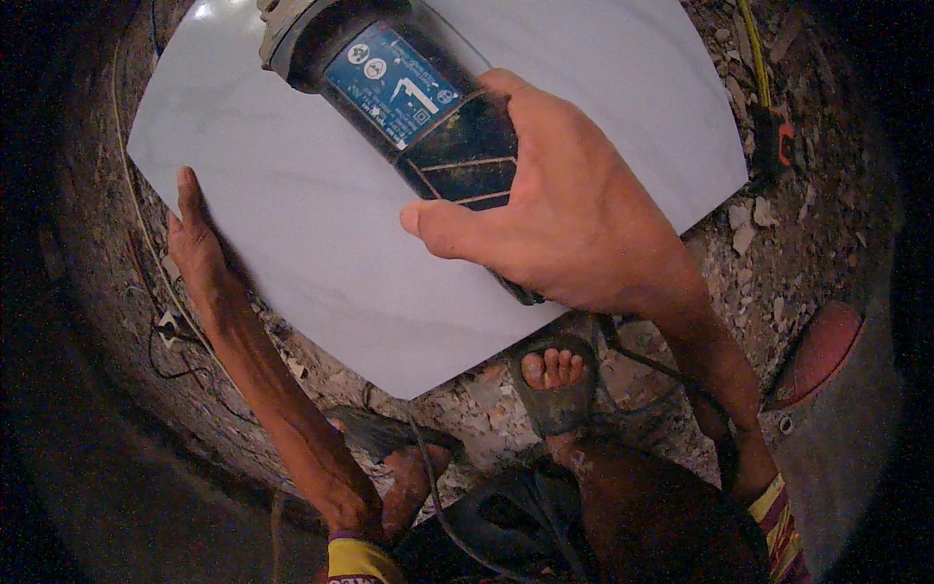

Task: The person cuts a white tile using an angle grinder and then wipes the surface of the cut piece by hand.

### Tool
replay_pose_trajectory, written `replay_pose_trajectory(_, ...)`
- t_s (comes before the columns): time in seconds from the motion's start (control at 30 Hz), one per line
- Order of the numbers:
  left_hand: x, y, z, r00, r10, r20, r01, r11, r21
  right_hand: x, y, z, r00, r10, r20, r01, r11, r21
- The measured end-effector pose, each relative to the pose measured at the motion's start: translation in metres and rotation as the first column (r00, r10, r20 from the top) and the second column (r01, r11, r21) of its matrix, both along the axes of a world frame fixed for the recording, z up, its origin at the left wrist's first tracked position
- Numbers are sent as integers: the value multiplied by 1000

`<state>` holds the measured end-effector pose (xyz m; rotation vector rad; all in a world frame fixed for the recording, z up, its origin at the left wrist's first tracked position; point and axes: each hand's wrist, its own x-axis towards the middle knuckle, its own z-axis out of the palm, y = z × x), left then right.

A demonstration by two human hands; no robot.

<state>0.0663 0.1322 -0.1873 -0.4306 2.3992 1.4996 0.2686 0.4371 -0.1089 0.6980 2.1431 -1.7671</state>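
Observation:
A large white tile [292, 243] with faint grey veining lies at the middle, its near corner pointing toward my feet. My left hand [199, 243] is at the tile's left edge, one digit stretched along the rim and the other fingers hidden, seemingly gripping the edge. Over the tile, my right hand [574, 195] is closed round the dark body of an angle grinder [467, 165] with a blue label. The grinder's head [292, 34] points to the far left and runs out of the top of the view. Its disc does not show.
Rubble and stone chips [754, 229] cover the ground around the tile. A tape measure [778, 141] with its yellow blade out is at the right. My sandalled foot [555, 375] is close to the tile's near edge. A cable [642, 360] trails beside my right arm; a reddish rounded object [822, 350] lies farther right.

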Motion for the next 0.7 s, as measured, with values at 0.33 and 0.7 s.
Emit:
replay_pose_trajectory(0.33,-9,-8,-13,1000,-5,-5,5,1000,0,19,-2,-10,997,-22,-76,26,999,45)
replay_pose_trajectory(0.7,-1,0,-12,992,-95,-77,92,995,-47,37,-6,-22,992,-83,-95,77,995,-62)
